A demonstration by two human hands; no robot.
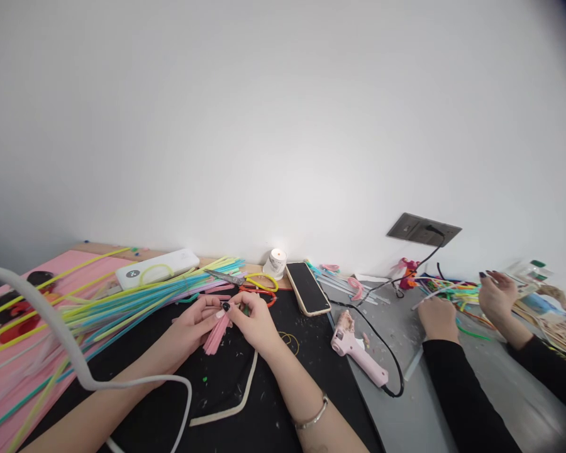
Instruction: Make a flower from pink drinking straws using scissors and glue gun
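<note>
My left hand point(202, 319) is closed around a bundle of pink pipe cleaners point(216, 338), whose ends hang down below the fingers. Pressed close beside it, my right hand point(251, 318) pinches at the top of the same bundle; its thumb and fingertips meet there, and what exactly lies between them is partly hidden. Just behind the hands lie scissors point(259, 283) with yellow and red handles. A bent cream pipe cleaner point(224, 415) rests on the black mat point(311, 377) under my forearms.
Several long coloured pipe cleaners point(136, 308) spread over the left side beside a white power bank point(158, 267). A white cable point(70, 340) crosses in front. A phone point(308, 288), a pink glue gun point(358, 352) with its cord, and a co-worker's hands point(438, 319) are to the right.
</note>
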